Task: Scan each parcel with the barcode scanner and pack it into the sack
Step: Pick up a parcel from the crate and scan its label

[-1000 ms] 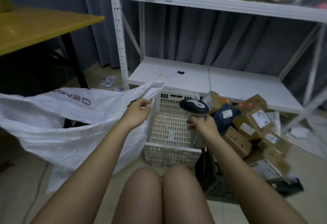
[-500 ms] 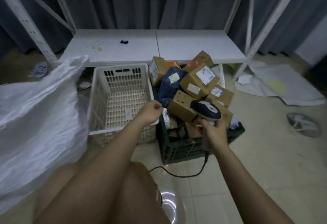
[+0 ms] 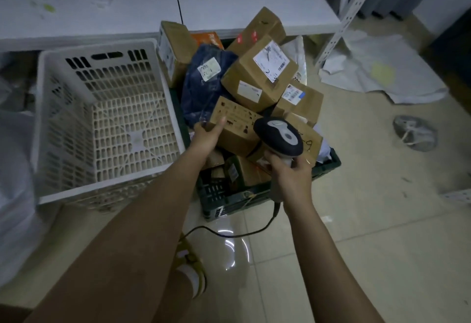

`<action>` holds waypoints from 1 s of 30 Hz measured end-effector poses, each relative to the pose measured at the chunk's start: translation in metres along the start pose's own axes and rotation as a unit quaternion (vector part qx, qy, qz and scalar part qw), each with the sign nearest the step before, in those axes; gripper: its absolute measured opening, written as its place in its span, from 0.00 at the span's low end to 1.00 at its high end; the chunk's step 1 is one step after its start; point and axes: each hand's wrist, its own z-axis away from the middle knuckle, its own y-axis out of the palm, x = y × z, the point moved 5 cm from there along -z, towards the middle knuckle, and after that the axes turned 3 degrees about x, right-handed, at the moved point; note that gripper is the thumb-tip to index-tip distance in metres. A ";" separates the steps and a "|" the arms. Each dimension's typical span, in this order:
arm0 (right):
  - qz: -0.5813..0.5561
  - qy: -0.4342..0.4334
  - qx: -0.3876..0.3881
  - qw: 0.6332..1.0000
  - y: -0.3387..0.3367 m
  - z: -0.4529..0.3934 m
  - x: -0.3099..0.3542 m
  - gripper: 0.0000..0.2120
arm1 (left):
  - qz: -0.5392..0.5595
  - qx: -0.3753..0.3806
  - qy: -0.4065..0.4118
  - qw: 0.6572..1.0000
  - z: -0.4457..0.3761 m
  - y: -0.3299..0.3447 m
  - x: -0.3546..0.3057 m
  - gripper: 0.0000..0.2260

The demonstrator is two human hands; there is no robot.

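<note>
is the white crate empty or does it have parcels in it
Empty: the white crate's slotted floor shows bare. The parcels are piled in the dark green crate beside it.

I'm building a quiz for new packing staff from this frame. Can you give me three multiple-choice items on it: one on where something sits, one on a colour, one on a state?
1. Where does the white crate stand relative to the dark green crate of parcels?
A. On the person's left of it
B. Stacked on top of it
C. On the shelf board

2. What colour is the soft bag parcel among the cardboard boxes?
A. Bright yellow
B. Dark blue
C. White

3. What is the right hand doing?
A. Hanging idle
B. Resting flat on the floor
C. Gripping the barcode scanner by its handle

Answers:
1 A: the white crate stands on the floor beside the green one, to the left.
2 B: the bag with a white label is dark blue.
3 C: its fingers curl round the scanner's handle, while the left hand takes hold of a cardboard box.
</note>
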 end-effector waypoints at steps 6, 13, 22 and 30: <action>-0.015 0.010 -0.005 1.000 -0.001 -0.003 -0.009 0.17 | 0.033 -0.033 0.004 0.999 0.000 -0.007 0.002 0.35; -0.047 0.001 -0.017 0.999 0.013 0.017 0.002 0.18 | -0.243 -0.023 0.205 0.948 0.069 -0.065 -0.029 0.42; -0.009 0.012 0.065 0.998 0.062 0.036 0.005 0.26 | -0.389 0.062 0.263 0.881 0.112 -0.088 0.021 0.43; -0.010 0.009 0.064 0.998 0.073 0.055 -0.003 0.27 | 0.044 0.098 -0.001 0.994 0.124 -0.078 0.031 0.45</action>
